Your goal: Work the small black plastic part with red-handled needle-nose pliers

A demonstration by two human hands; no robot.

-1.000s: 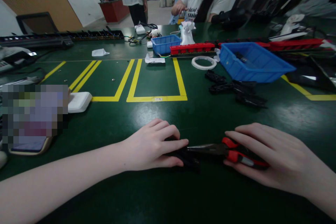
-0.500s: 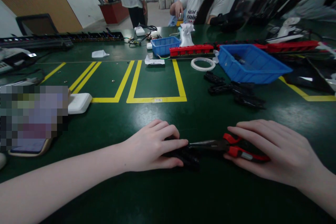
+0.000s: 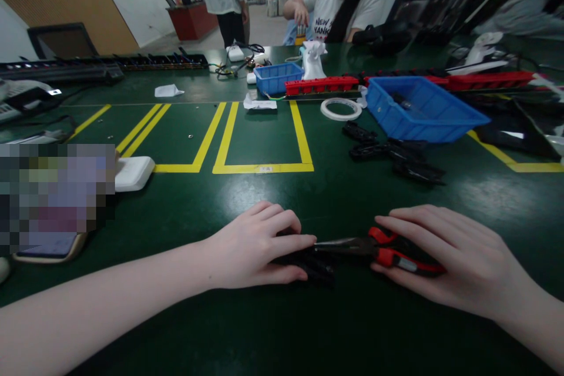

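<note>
Black, shiny piece [image 3: 321, 267] is pinned to the counter [image 3: 220, 329] under the left hand [image 3: 259, 247], fingers curled over it with the forefinger stretched out and the thumb lying along the near side. Most of the piece is hidden, so I can't tell its exact shape. The right hand [image 3: 453, 247] has its fingers wrapped loosely round the handles of some red-handled, dark metal long-nosed pliers [image 3: 350, 247], and those handles sit a bit apart. The plier tips are right by the left forefinger, at the black piece; can't tell if they actually have hold of it.

Honest tip: that forefinger is super close to the metal, so I'd slide it back a touch before any squeeze. Press the piece down flat with the left hand, line the plier nose up straight with it, and squeeze gently, since shiny black stuff like that could slip or get marked.

Further out, beyond the right hand, there's a little heap of loose black pieces [image 3: 416, 169] next to a big blue plastic bin [image 3: 425, 131], with a white ring of tape [image 3: 341, 118] beside it. Yellow tape lines [image 3: 242, 168] mark out boxes on the green surface past the left hand, and a small white box-like thing [image 3: 134, 175] sits off to the left near a phone [image 3: 48, 247].
</note>
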